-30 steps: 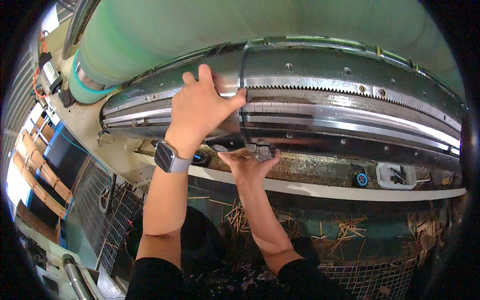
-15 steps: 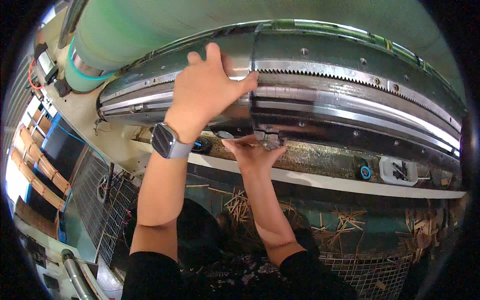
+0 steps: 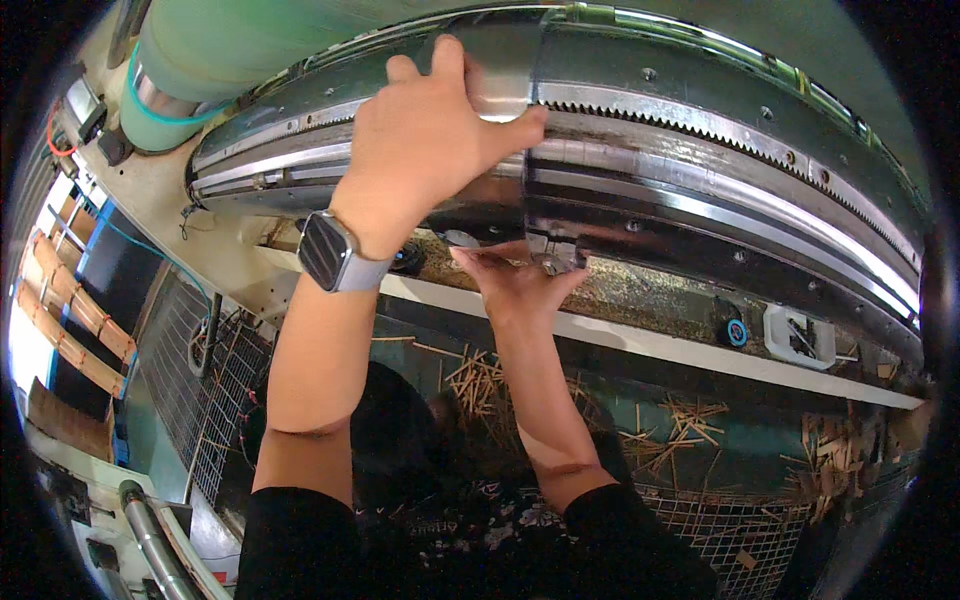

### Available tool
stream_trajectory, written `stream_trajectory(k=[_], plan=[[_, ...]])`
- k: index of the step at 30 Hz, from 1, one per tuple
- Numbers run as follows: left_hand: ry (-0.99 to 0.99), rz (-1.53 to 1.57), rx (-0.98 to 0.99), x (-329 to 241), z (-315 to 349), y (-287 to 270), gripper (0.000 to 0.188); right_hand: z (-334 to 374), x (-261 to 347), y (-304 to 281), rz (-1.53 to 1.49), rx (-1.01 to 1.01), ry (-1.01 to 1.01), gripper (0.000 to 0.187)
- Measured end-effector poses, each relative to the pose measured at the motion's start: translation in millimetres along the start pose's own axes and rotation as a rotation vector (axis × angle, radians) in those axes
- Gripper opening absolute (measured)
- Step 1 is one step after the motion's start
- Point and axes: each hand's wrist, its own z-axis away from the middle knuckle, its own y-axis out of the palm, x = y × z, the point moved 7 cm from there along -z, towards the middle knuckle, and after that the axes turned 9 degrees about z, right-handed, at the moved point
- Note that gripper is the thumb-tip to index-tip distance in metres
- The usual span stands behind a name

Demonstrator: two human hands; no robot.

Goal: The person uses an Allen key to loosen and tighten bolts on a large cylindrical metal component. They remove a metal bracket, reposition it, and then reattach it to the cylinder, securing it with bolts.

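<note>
A long, dark and shiny metal cylinder (image 3: 690, 180) runs across the view, with a toothed metal strip (image 3: 640, 122) along it. A smooth curved metal sheet (image 3: 500, 75) wraps part of it, ending at a seam. Across this sheet lies my left hand (image 3: 425, 140), fingers spread and thumb stretched to the seam beside the teeth. Below, my right hand (image 3: 525, 290) reaches palm up under the cylinder's near edge. Its thumb and fingers are around a small metal block (image 3: 558, 256) at the seam; some fingers are hidden beneath the cylinder.
A large green roller (image 3: 260, 50) stands behind. Under the cylinder, a ledge with a white front rail (image 3: 650, 345) carries a blue-and-black round item (image 3: 736, 332) and a white tray (image 3: 798, 335) of small parts. Wooden sticks (image 3: 685, 425) and wire mesh (image 3: 240, 370) lie lower down.
The view has shifted, so the cylinder sits higher and farther right in the picture. Both hands keep nearly the same places on it.
</note>
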Motion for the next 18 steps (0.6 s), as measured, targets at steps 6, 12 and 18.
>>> stream_trajectory(k=[6,12,18], plan=[[0.048,0.026,-0.006,-7,0,0,0.059,0,2,-2,-0.043,-0.022,-0.005,0.103],[0.047,-0.074,-0.051,-8,6,-4,0.062,1,3,-5,0.079,0.046,-0.03,0.105],[0.083,-0.017,0.0,-4,6,4,0.067,6,9,4,0.114,0.009,-0.065,0.096]])
